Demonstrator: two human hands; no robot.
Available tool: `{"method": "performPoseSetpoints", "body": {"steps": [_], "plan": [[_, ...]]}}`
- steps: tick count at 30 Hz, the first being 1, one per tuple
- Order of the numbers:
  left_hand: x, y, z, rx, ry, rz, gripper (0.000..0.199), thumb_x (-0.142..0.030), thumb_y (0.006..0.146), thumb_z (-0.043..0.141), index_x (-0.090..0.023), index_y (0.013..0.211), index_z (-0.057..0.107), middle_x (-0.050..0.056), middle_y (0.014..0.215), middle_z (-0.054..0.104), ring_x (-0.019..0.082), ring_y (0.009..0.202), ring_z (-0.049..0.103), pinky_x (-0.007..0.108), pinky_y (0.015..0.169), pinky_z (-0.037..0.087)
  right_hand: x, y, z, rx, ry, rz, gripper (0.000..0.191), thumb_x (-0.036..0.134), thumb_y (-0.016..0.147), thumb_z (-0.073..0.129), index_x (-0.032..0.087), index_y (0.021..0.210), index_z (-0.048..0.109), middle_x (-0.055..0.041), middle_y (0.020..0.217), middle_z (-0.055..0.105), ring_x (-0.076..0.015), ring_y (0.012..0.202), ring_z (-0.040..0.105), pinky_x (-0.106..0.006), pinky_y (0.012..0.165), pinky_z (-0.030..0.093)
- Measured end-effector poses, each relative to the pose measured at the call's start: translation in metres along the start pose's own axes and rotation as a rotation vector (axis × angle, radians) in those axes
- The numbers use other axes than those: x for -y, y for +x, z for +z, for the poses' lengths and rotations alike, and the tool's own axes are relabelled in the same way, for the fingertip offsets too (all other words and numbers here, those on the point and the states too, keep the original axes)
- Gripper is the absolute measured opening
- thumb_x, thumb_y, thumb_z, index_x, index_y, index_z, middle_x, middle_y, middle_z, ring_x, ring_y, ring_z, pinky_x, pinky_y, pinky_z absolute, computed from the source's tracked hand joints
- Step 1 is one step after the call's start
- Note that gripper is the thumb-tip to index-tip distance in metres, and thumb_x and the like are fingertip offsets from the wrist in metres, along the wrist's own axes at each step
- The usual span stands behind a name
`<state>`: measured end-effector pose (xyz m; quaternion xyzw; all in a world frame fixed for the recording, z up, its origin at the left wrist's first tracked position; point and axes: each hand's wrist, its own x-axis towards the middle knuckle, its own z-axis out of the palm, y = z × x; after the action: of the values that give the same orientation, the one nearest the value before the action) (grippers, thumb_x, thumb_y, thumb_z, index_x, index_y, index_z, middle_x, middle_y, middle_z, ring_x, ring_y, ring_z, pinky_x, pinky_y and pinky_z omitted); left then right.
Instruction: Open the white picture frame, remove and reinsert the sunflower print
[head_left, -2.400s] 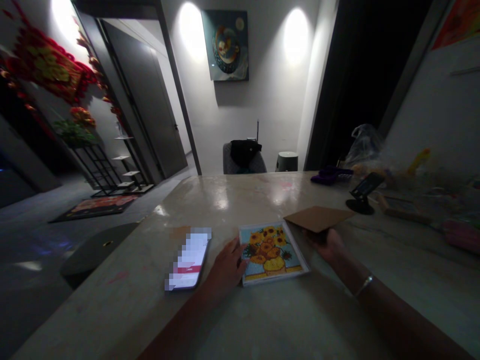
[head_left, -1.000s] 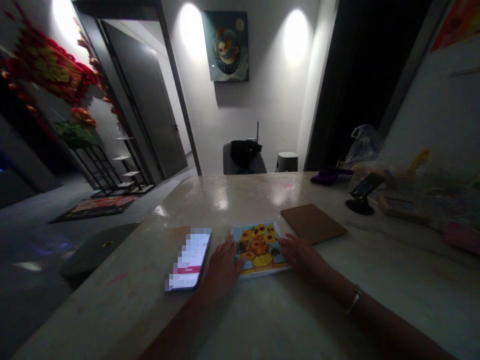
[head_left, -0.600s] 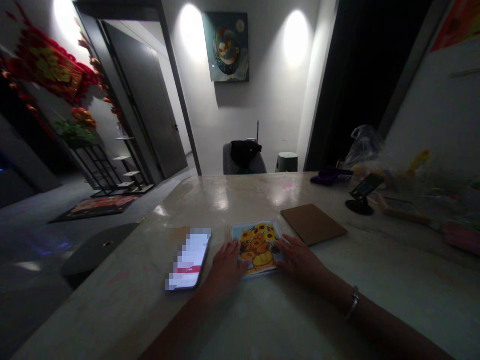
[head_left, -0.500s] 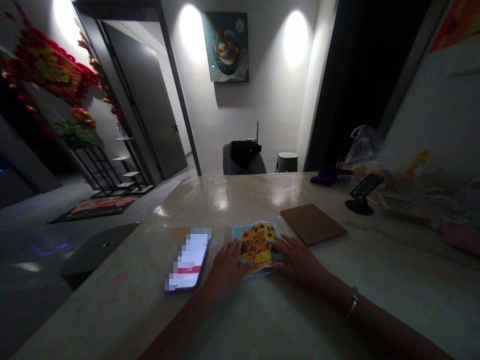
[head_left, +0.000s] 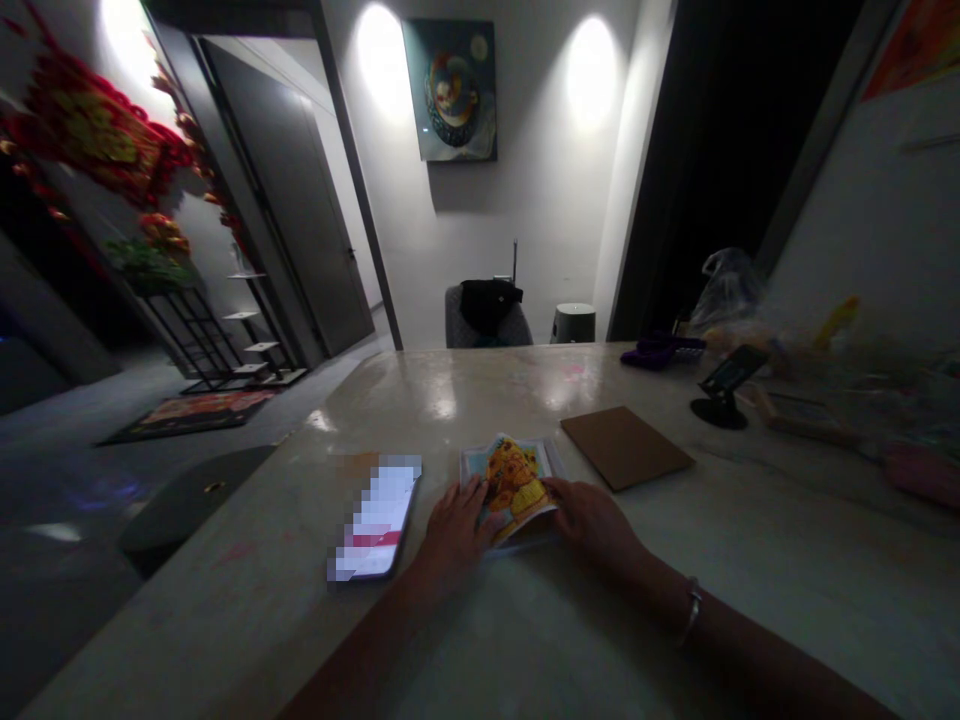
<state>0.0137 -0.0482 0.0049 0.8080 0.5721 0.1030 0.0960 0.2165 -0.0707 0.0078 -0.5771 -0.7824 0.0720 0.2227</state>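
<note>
A sunflower picture point(head_left: 517, 485) on a thin, bendy sheet is in front of me, bowed upward and tilted over a clear, pale-rimmed frame point(head_left: 556, 458). Its right side stands raised off the frame. My right hand point(head_left: 596, 520) is closed, pinching the sheet at its right edge. On the opposite side my left hand point(head_left: 454, 525) has its fingers and thumb closed about the left edge, low over the frame. The frame's lower part is partly hidden by the sheet and my hands.
Left of my hands lies a phone point(head_left: 382, 520) with a lit, blurred-out screen. A brown board point(head_left: 626, 447) rests to the right on the pale stone table point(head_left: 195, 610). Farther right are a black phone stand point(head_left: 731, 385), a purple item point(head_left: 660, 352) and plastic bags point(head_left: 727, 290).
The sunflower picture lay flat in the frame; now its right side is lifted and the sheet bends and turns. My right hand has gone from resting on it to pinching its edge.
</note>
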Motion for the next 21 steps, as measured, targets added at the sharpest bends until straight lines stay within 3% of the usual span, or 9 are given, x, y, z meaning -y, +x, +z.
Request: {"method": "performPoseSetpoints", "body": {"steps": [6,12,16,21], "plan": [[0.009,0.001,0.005,-0.040,-0.032,0.016,0.050,-0.037,0.084,0.030,-0.015,0.129,0.032,0.011,0.137,0.031,0.023,0.126,0.026,0.040,0.102,0.025,-0.013,0.002,-0.002,-0.129,0.267,0.189,0.033,0.018,0.079,0.036,0.020,0.107,0.052,-0.0075,0.095,0.064,-0.0198,0.084,0.059,-0.032,0.074,0.044],[0.005,-0.004,-0.005,0.007,-0.001,0.023,0.047,-0.031,0.083,0.033,-0.010,0.125,0.038,0.014,0.136,0.033,0.023,0.125,0.028,0.037,0.103,0.023,-0.025,0.009,-0.004,-0.329,0.762,0.323,0.031,0.038,0.079,0.040,0.016,0.093,0.057,-0.0082,0.090,0.064,-0.0209,0.078,0.060,-0.032,0.067,0.046],[0.006,-0.007,-0.008,-0.026,0.044,0.052,0.040,-0.029,0.084,0.033,-0.014,0.120,0.044,0.011,0.134,0.037,0.021,0.123,0.031,0.037,0.102,0.026,-0.021,0.010,-0.006,-0.328,1.109,0.456,0.037,0.044,0.073,0.048,0.014,0.093,0.057,-0.0070,0.085,0.065,-0.0179,0.066,0.061,-0.028,0.055,0.046],[0.009,-0.004,-0.004,-0.089,0.032,0.076,0.037,-0.029,0.083,0.035,-0.016,0.115,0.048,0.009,0.132,0.039,0.023,0.122,0.032,0.039,0.101,0.026,-0.015,0.008,-0.003,-0.204,1.427,0.579,0.025,0.030,0.064,0.060,0.017,0.085,0.058,-0.0022,0.077,0.066,-0.0140,0.064,0.060,-0.025,0.058,0.047]]}}
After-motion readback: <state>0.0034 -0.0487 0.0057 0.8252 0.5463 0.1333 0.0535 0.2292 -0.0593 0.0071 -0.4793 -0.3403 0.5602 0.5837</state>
